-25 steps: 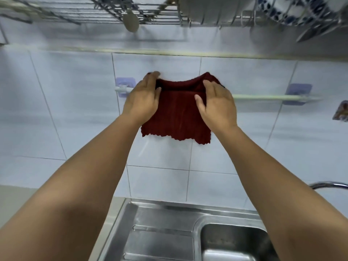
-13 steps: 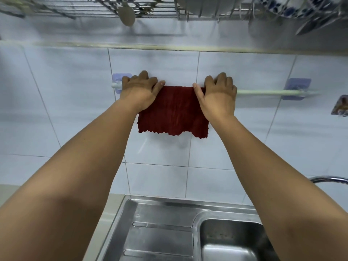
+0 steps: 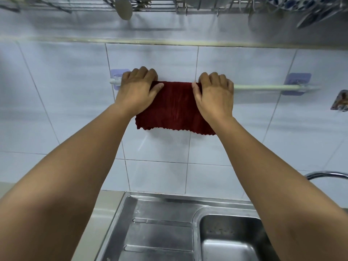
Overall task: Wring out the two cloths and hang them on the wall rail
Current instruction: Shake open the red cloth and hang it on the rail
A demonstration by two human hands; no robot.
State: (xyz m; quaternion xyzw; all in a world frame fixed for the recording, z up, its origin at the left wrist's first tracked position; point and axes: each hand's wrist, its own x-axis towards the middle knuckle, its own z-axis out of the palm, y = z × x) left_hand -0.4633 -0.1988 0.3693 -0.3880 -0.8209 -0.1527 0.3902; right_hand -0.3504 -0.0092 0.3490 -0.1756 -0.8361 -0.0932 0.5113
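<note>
Left bracket: a lilac plastic wall bracket [image 3: 117,76] sits at nine o'clock of the cloth, pinning that end of the rail; it is partly covered by the hand.
Left hand: the person's left hand [image 3: 138,92] lies over the cloth's left top corner, fingers curled over the rail and thumb spread onto the fabric. It presses the cloth down rather than pinching it, as far as this view shows.
Cloth: a dark red ribbed knit cloth [image 3: 175,106] is draped over the rail between the two hands, its wavy hem hanging at six o'clock against the white tiled wall [image 3: 60,102].
Handling: it looks soft and limp, light even if damp, and likely to slide on a smooth bar. The top corners at the fold look like the best places to take hold.
Right hand: the right hand [image 3: 214,95] mirrors the left at the cloth's three o'clock corner, fingers hooked over the rail, thumb on the fabric.
Rail: the pale green slim wall rail [image 3: 263,87] runs bare toward three o'clock, which looks like room enough for a second cloth.
Second cloth: not in view.
Sink: a stainless steel sink [image 3: 162,232] sits at six o'clock, well below the cloth.
Overhead: a wire dish rack [image 3: 150,6] holding crockery spans twelve o'clock.
</note>
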